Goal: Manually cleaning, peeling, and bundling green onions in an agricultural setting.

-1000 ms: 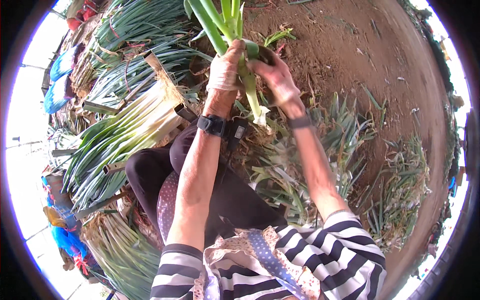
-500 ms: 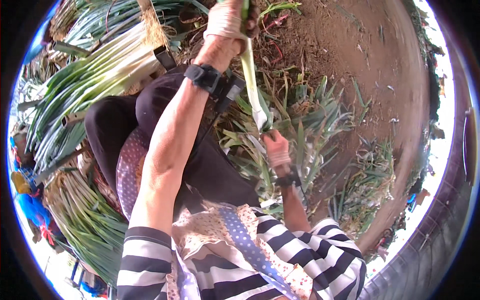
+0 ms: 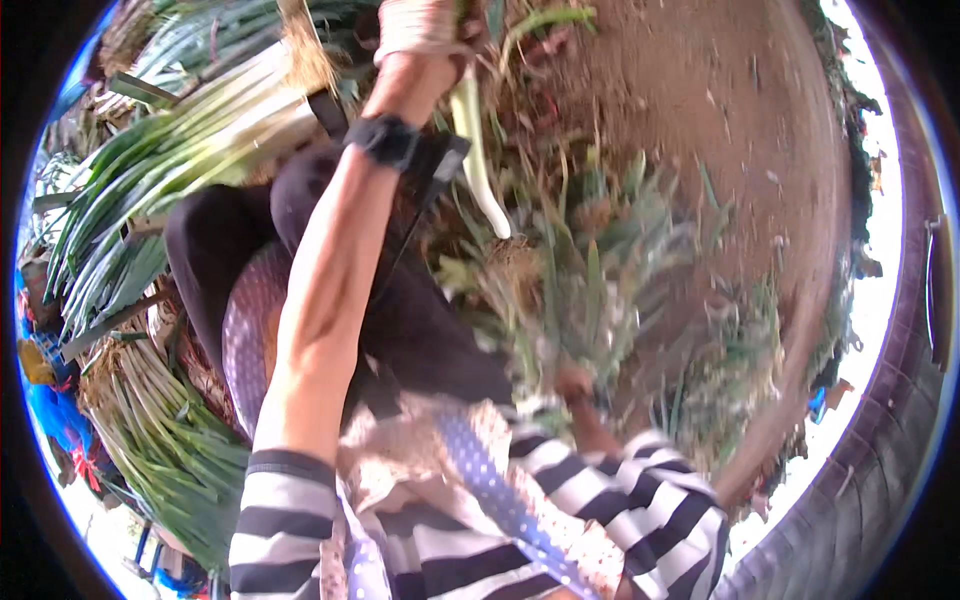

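At the top of the view my left hand (image 3: 425, 32), a pale wrap around it, is closed on a long green onion (image 3: 476, 160). Its white stalk slants down from my fist and ends in tan roots. My right hand (image 3: 570, 383), smeared by motion, is low on the right, apart from the onion and close to a heap of stripped leaves (image 3: 600, 290). Its fingers cannot be made out. Both wrists carry dark straps.
Bundled green onions (image 3: 215, 135) lie on a metal frame at the upper left, with another pile (image 3: 160, 430) below. My bent knees in dark trousers (image 3: 225, 235) are beside them. Bare brown soil (image 3: 720, 120) stretches along the right, with more leaf scraps (image 3: 730, 350).
My right hand has come away from the onion's lower end and moved down, toward me. The white stalk and roots now show uncovered. My left hand has shifted slightly left with the onion.
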A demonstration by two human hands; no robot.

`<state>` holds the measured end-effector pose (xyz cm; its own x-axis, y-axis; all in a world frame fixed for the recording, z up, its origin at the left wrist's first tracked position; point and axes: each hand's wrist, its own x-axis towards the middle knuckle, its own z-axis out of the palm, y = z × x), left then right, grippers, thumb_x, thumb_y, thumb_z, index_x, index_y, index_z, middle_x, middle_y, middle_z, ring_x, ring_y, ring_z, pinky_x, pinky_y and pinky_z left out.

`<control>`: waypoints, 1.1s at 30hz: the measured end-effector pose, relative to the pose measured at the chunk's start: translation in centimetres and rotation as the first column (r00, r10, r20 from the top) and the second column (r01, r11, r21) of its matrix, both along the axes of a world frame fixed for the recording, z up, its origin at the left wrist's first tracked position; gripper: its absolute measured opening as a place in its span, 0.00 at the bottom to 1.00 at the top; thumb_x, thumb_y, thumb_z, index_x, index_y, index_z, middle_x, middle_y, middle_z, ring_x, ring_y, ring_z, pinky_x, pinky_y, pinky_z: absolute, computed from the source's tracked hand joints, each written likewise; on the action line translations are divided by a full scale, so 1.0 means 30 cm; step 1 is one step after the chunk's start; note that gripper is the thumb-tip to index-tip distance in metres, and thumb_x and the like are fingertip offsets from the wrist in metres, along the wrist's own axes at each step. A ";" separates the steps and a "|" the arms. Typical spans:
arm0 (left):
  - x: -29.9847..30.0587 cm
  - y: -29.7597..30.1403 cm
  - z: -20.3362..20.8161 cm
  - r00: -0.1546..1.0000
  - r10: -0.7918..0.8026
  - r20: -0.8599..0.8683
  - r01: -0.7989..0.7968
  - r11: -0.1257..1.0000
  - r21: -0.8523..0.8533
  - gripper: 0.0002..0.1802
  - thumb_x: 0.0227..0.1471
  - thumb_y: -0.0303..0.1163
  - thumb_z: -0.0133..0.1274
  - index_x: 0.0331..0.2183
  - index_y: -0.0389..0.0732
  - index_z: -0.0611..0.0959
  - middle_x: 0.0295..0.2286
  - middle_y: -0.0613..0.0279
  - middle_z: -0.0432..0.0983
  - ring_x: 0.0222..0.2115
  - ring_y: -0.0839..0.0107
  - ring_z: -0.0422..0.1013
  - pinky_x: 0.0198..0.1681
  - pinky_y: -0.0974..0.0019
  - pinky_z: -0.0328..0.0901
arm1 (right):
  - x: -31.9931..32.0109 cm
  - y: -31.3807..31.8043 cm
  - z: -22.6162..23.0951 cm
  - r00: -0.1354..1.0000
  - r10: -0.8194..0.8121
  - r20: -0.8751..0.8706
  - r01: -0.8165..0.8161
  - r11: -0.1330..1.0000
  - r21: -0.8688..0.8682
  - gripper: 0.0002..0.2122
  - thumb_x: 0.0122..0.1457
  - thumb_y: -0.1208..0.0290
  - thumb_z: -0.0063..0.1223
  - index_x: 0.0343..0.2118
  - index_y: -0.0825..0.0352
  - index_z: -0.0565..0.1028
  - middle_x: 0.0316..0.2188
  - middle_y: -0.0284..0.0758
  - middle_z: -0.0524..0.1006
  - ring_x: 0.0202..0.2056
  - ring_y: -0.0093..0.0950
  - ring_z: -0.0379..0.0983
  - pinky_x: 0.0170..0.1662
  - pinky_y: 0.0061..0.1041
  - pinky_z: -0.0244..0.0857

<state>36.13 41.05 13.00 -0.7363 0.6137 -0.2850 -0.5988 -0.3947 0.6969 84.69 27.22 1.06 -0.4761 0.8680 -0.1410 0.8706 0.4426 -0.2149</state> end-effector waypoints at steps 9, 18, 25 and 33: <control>-0.077 0.053 -0.008 0.990 0.139 -0.023 -0.136 0.987 0.083 0.12 0.52 0.41 0.51 0.24 0.43 0.74 0.11 0.70 0.63 0.06 0.78 0.56 0.08 0.73 0.50 | -0.052 0.465 -0.075 0.952 -0.110 0.287 0.217 0.901 -0.375 0.26 0.47 0.56 0.52 0.49 0.62 0.68 0.44 0.46 0.71 0.44 0.44 0.68 0.48 0.37 0.63; -0.091 0.064 -0.077 0.972 -0.208 -0.105 0.233 0.856 0.461 0.23 0.48 0.55 0.51 0.25 0.42 0.73 0.15 0.68 0.64 0.11 0.80 0.55 0.13 0.76 0.50 | -0.690 0.644 0.006 0.896 0.393 -0.206 -0.382 0.919 0.095 0.40 0.37 0.46 0.63 0.52 0.63 0.63 0.46 0.44 0.69 0.48 0.43 0.63 0.49 0.41 0.59; -0.039 0.060 -0.022 0.998 -0.024 -0.064 0.039 0.968 0.248 0.28 0.42 0.59 0.56 0.29 0.42 0.73 0.22 0.60 0.72 0.17 0.70 0.67 0.19 0.68 0.63 | -0.735 0.541 0.017 0.931 0.099 -0.352 -0.081 0.995 0.066 0.15 0.45 0.63 0.59 0.37 0.62 0.72 0.28 0.35 0.76 0.27 0.35 0.74 0.29 0.32 0.66; -0.082 0.024 -0.055 0.987 0.160 -0.034 -0.157 0.986 0.057 0.15 0.48 0.45 0.56 0.29 0.46 0.74 0.14 0.69 0.63 0.12 0.75 0.58 0.15 0.70 0.56 | -0.720 0.452 0.029 0.973 0.052 -0.227 0.004 0.970 0.242 0.09 0.49 0.67 0.55 0.33 0.60 0.72 0.23 0.34 0.74 0.24 0.35 0.71 0.27 0.30 0.64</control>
<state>33.66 41.76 11.34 -0.8352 0.5020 -0.2244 -0.4989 -0.5200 0.6934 63.10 40.78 1.92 -0.4922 0.8507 0.1845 0.7986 0.5256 -0.2931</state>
